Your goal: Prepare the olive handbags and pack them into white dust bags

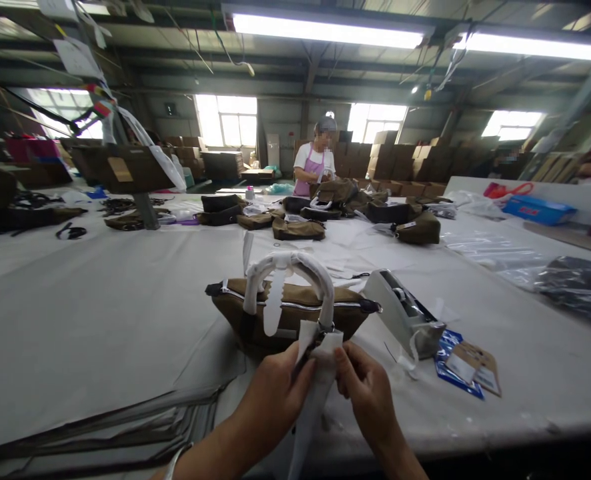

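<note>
An olive-brown handbag (295,293) with a silver zipper stands upright on the white table in front of me. Its two handles (328,293) are wrapped in white material and joined at the top by a white notched strap (274,300). My left hand (280,383) pinches a strip of white wrapping paper (318,387) at the base of the right handle, near a metal ring. Pressed to the other edge of that strip are the thumb and fingers of my right hand (363,380). The strip hangs down toward the table's front edge.
Right of the bag sits a grey tape dispenser (405,313), beside a blue packet (458,363) and brown tags (475,367). Dark folded material (175,427) lies at the front left. Several bags (298,229) lie farther back, where a person (313,167) works. A metal post (146,210) rises at left.
</note>
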Motion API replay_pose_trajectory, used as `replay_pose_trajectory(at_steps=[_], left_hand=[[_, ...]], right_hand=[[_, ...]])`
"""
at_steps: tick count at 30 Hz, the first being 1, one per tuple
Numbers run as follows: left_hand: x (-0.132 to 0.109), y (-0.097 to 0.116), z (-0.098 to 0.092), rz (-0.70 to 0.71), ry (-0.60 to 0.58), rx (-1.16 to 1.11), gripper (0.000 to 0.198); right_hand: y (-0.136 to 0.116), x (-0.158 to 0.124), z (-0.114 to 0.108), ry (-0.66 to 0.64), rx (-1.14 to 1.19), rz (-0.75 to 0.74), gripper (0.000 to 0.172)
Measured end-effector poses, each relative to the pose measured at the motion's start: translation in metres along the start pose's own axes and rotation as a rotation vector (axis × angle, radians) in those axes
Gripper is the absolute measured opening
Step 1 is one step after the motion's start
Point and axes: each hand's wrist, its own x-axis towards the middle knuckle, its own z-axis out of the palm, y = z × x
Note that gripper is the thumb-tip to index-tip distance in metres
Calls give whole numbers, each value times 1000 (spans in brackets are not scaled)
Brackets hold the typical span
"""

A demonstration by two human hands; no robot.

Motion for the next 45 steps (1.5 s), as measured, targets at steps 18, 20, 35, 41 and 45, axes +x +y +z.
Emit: replay_pose_trajectory(at_steps=[18, 20, 35, 41, 45], left_hand=[[8, -7, -3, -26, 274, -28, 20], [6, -9, 1, 9, 268, -25, 17], [-12, -25, 11, 254, 281, 24, 23], [-7, -25, -13, -90, 130, -459, 27], [0, -22, -20, -135, 0, -385, 33]], right_hand=[[4, 3, 16, 192, -293, -132, 46], [7, 1, 18, 202, -276, -128, 46], [7, -4, 22, 119, -81, 32, 38], [8, -1, 15, 50, 111, 102, 38], [13, 0, 15, 41, 214, 100, 36]])
